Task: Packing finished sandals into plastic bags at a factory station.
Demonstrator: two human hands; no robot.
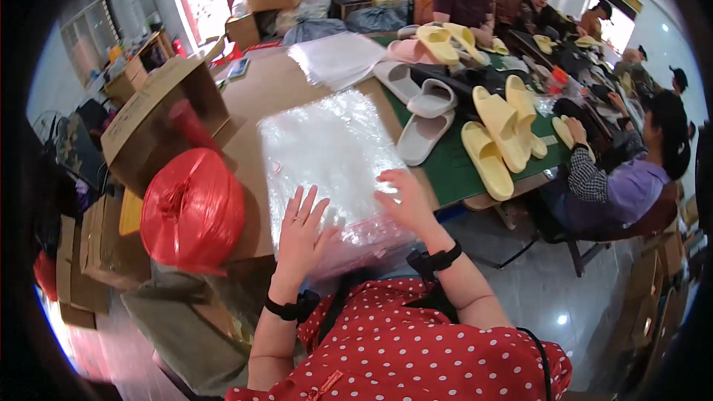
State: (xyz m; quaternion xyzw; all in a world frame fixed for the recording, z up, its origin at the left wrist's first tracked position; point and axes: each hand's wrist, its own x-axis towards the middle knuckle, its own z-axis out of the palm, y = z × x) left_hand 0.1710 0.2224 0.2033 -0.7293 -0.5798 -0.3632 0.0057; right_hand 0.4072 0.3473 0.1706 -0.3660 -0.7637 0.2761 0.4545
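A stack of clear plastic bags (327,141) lies in front of me on a cardboard-covered table. My left hand (303,226) rests at the stack's near left part, fingers spread, a ring on one finger. Over its right side is my right hand (405,197), fingers apart and somewhat curled, with nothing visible in them. Whether the fingertips press on the plastic or hover just above it I cannot tell. Right of the stack, grey slippers (427,137) and pale yellow slippers (494,134) sit on a green tabletop.
At my left stand a big roll of red plastic twine (193,212) and an open cardboard box (160,115). Farther back lie white sheets (338,58) and a phone (238,68). A co-worker in purple (631,189) sits at the right, handling a yellow slipper; other people work beyond.
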